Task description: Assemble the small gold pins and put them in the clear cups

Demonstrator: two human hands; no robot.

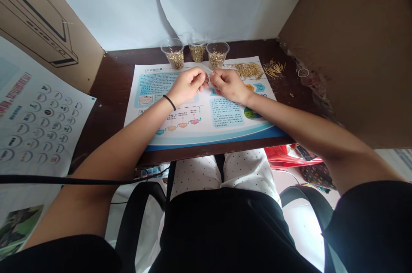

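Clear cups [172,46], three, part-filled with small brass-coloured pieces [216,59]; left hand [189,86] and right hand [227,85] curled closed, anything pinched indiscernible.

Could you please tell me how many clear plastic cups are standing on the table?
3, along the far side of the table: the left cup, the middle cup, set slightly farther back, and the right cup.

The person wears a black top [231,230] with loose short sleeves [373,221] that end above the elbows, white trousers [196,174] scattered with small dark dots, and a thin, rounded black wristband [169,102] on the left arm.
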